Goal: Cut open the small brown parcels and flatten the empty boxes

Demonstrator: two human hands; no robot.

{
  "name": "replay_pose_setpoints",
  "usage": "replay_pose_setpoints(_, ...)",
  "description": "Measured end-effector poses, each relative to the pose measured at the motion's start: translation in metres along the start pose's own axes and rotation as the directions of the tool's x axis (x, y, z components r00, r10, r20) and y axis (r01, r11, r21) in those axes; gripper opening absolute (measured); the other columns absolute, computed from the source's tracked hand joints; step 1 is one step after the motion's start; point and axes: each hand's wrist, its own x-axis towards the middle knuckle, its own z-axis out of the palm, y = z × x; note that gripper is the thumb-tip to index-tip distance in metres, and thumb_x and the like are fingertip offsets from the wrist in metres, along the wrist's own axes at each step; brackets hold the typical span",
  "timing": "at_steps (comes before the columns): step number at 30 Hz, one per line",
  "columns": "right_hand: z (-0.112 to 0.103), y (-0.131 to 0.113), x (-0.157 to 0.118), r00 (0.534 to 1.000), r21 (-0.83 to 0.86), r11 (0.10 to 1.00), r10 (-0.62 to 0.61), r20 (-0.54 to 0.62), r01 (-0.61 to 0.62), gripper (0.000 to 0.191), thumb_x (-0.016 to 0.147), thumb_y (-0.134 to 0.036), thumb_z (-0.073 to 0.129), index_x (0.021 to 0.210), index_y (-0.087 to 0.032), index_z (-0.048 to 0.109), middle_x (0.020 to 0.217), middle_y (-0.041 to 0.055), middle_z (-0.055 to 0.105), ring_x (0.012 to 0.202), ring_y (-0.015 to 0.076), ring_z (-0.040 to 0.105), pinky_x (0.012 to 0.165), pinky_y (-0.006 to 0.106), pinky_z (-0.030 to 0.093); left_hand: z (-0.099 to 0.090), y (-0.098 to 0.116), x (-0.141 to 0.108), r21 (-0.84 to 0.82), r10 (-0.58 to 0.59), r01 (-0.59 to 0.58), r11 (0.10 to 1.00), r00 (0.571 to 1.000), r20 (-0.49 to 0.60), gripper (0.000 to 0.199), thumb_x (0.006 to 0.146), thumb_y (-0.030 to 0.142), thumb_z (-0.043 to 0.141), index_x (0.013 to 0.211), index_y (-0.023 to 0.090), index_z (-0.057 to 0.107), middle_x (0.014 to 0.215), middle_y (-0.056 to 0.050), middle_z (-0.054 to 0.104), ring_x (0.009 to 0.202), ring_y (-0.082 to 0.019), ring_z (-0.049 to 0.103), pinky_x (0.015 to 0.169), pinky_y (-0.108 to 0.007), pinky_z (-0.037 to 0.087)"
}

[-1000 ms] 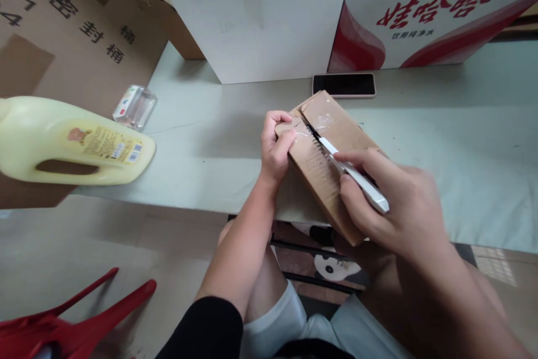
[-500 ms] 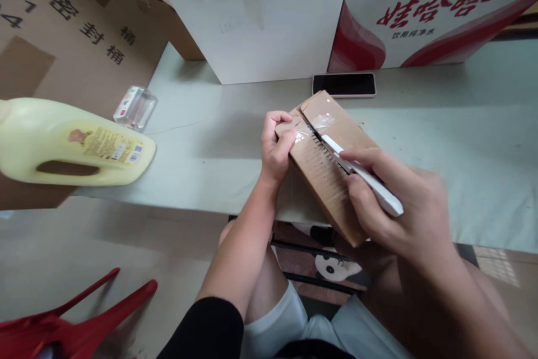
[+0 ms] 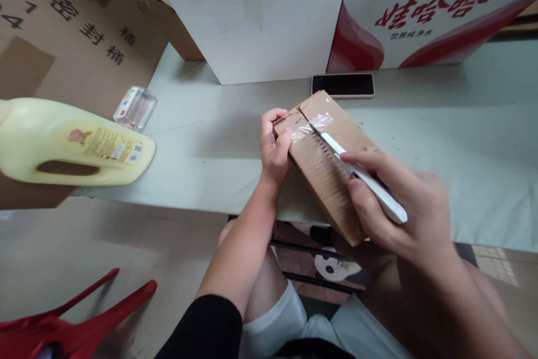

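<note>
A small brown cardboard box [image 3: 313, 163] lies tilted at the table's front edge, its near corner jutting past the edge. My left hand [image 3: 275, 146] is closed around its far left corner, thumb on top. In my right hand [image 3: 399, 196] is a white utility knife [image 3: 380, 194], gripped between thumb and fingers. Its front end rests along the seam on the box's top, close to clear tape [image 3: 321, 122] that crosses the seam. Whether the blade is inside the seam, I cannot tell. Part of the box's right side is hidden behind my right hand.
Behind the box lies a phone [image 3: 342, 85], in front of a white carton [image 3: 260, 28] and a red-and-white carton [image 3: 412, 17]. To the left are a yellow jug [image 3: 113, 149], a clear plastic case [image 3: 135, 108] and a large cardboard box [image 3: 84, 40]. A red stool [image 3: 92, 325] stands below.
The knife and my right hand have shifted slightly down and to the right along the seam. My left hand keeps its hold on the box, which has barely moved.
</note>
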Motion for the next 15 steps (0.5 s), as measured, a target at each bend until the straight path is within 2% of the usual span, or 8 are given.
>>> replay_pose_setpoints(4,-0.003,0.001,0.0,0.999,0.05,0.998,-0.038,-0.004,0.038,0.026,0.089,-0.014,0.057,0.112,-0.022,0.066,0.093,0.0033,0.074,0.065,0.0138,0.067,0.061,0.025,0.053,-0.002,0.001,0.002,0.059,-0.013,0.012,0.998,1.0,0.004,0.045,0.089,0.066,0.054,0.105,0.025,0.063,0.108,-0.007,0.063,0.108,-0.023,0.06,0.102,-0.041,0.047)
replay_pose_setpoints(9,-0.002,0.001,-0.002,0.998,0.079,0.997,-0.003,-0.068,0.008,0.029,0.089,-0.012,0.057,0.115,-0.022,0.066,0.091,0.0035,0.074,0.067,0.0157,0.068,0.061,0.027,0.054,-0.004,0.001,0.007,0.085,0.012,-0.011,0.996,1.0,-0.009,0.04,0.087,0.063,0.062,0.096,0.024,0.067,0.106,-0.007,0.064,0.11,-0.023,0.06,0.105,-0.042,0.047)
replay_pose_setpoints(12,-0.002,0.001,-0.002,0.999,0.081,0.997,0.003,-0.053,0.001,0.029,0.089,-0.012,0.057,0.115,-0.022,0.065,0.089,0.0034,0.074,0.065,0.0152,0.067,0.063,0.027,0.055,-0.005,0.002,0.01,0.067,0.024,-0.023,0.997,1.0,-0.019,0.036,0.085,0.06,0.066,0.09,0.024,0.067,0.106,-0.007,0.063,0.111,-0.023,0.061,0.106,-0.044,0.048)
replay_pose_setpoints(15,-0.003,0.001,-0.001,0.999,0.079,0.997,-0.026,-0.032,0.028,0.029,0.089,-0.011,0.056,0.114,-0.022,0.066,0.091,0.0038,0.074,0.065,0.0147,0.067,0.064,0.027,0.056,-0.006,0.003,0.011,0.033,-0.014,0.014,0.999,1.0,-0.019,0.033,0.085,0.057,0.068,0.087,0.024,0.067,0.106,-0.007,0.062,0.11,-0.023,0.062,0.106,-0.044,0.048)
